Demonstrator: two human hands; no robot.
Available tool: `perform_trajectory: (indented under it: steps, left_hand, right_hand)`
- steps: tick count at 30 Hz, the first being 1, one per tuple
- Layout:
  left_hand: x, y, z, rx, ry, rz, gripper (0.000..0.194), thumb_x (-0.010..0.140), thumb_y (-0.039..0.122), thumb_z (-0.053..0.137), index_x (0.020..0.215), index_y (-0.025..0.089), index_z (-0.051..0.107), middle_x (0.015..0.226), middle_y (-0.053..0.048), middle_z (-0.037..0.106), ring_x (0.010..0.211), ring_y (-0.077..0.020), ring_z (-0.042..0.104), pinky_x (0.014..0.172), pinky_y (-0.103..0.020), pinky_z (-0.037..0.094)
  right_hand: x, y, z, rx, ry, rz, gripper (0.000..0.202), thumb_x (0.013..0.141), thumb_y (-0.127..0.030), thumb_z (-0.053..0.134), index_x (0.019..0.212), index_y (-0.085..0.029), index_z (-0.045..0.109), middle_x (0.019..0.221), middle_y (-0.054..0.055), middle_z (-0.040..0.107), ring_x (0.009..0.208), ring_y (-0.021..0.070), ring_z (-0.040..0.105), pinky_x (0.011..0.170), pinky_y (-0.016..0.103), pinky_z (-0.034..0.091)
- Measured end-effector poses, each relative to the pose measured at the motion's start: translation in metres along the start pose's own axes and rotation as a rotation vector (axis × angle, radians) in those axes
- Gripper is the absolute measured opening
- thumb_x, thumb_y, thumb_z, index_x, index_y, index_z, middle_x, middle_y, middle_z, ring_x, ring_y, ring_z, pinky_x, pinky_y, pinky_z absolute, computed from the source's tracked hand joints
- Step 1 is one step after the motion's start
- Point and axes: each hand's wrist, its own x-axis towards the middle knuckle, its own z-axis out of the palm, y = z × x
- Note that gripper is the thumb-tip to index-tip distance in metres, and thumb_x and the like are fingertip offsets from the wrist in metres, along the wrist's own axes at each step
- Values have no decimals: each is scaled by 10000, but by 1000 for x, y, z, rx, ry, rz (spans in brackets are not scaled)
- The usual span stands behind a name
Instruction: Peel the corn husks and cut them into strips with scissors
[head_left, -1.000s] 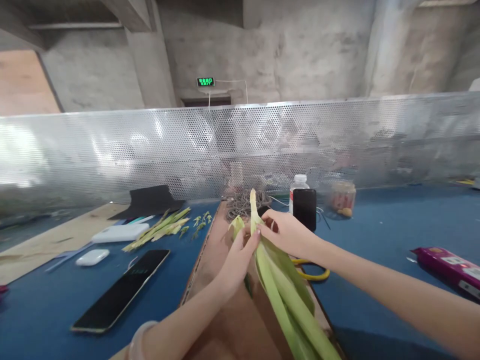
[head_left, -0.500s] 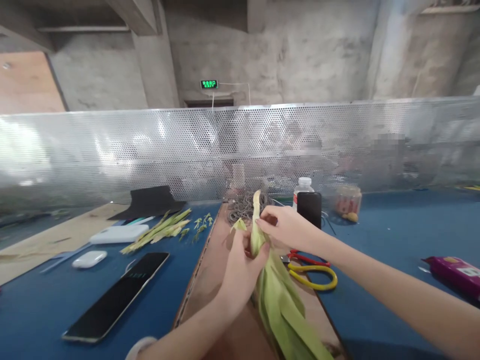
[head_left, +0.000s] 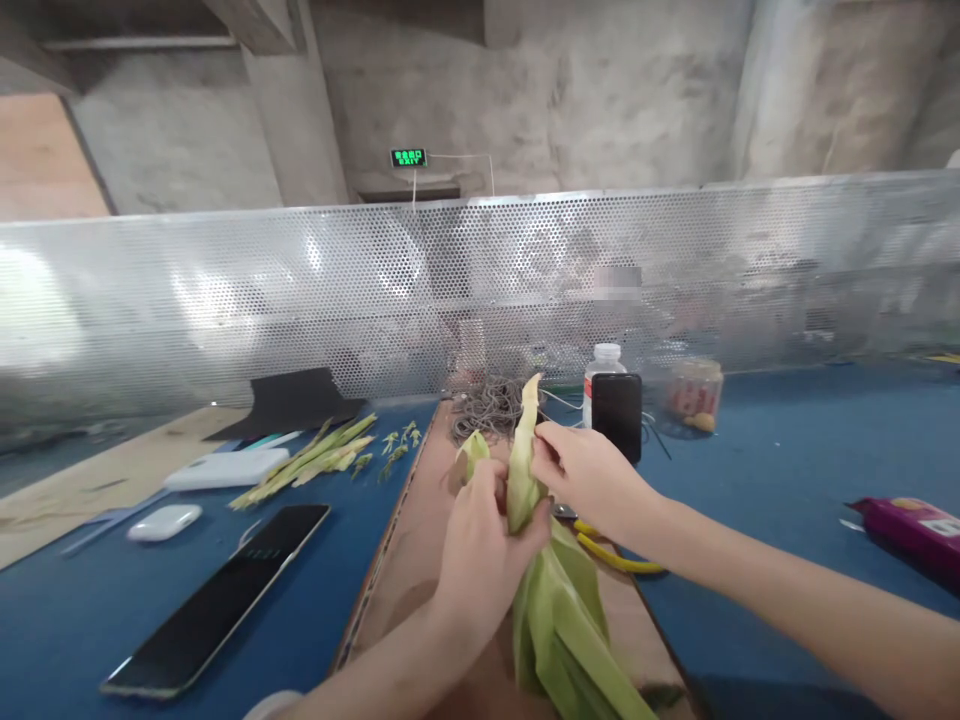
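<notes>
A bundle of pale green corn husks slants over the brown board in front of me. My left hand is closed round its upper part, thumb on the right side. One husk strip stands up out of that grip, its tip pale and bent. With closed fingertips, my right hand pinches the strip's right edge. A shorter piece of husk shows behind my left fingers. Under my right wrist lie scissors with a yellow handle, mostly hidden.
Grey cord is heaped at the board's far end. To the left are a large phone, a white case and loose husk strips. A bottle, upright black phone, jar and purple packet stand or lie right.
The upright strip has turned and tilted right, showing its broader side. My right hand has shifted slightly right and down, covering the red part of the scissors. The whole view has shifted slightly.
</notes>
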Motion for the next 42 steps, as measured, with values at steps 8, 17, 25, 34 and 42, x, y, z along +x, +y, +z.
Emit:
perform_trajectory:
  steps: [8, 17, 25, 34, 42]
  left_hand:
    - [-1, 2, 1, 2, -34, -21, 184, 723, 308, 510, 820, 211, 386, 754, -11, 525, 725, -187, 503, 657, -321, 389]
    - [-3, 0, 1, 21, -36, -3, 185, 727, 303, 504, 841, 209, 394, 739, -11, 523, 721, -196, 507, 654, -328, 390]
    - [-2, -2, 3, 25, -36, 3, 183, 715, 300, 513, 823, 208, 397, 729, -10, 522, 723, -198, 518, 648, -323, 393]
    - [0, 0, 2, 37, -19, 9, 193, 703, 290, 525, 800, 212, 378, 688, 13, 505, 678, -174, 497, 630, -298, 381]
    - [3, 0, 0, -93, -57, -21, 191, 697, 255, 517, 827, 202, 387, 654, 28, 527, 605, -142, 532, 567, -255, 394]
  right_hand:
    - [0, 0, 0, 96, 27, 9, 287, 838, -255, 379, 574, -199, 283, 490, -53, 359, 446, 79, 320, 476, 220, 247]
    - [-4, -4, -1, -13, 8, -3, 244, 823, -163, 384, 590, -197, 320, 511, -31, 407, 460, 91, 380, 490, 227, 273]
    - [-4, -1, 7, -95, 23, -14, 239, 801, -109, 403, 594, -200, 326, 535, -10, 442, 482, 107, 400, 487, 231, 285]
    - [-3, 6, 12, 131, 64, -28, 269, 830, -155, 336, 579, -209, 256, 500, -53, 338, 446, 83, 288, 464, 216, 242]
    - [-1, 12, 18, 183, 60, -13, 250, 824, -178, 319, 580, -200, 272, 515, -49, 341, 474, 87, 301, 482, 216, 249]
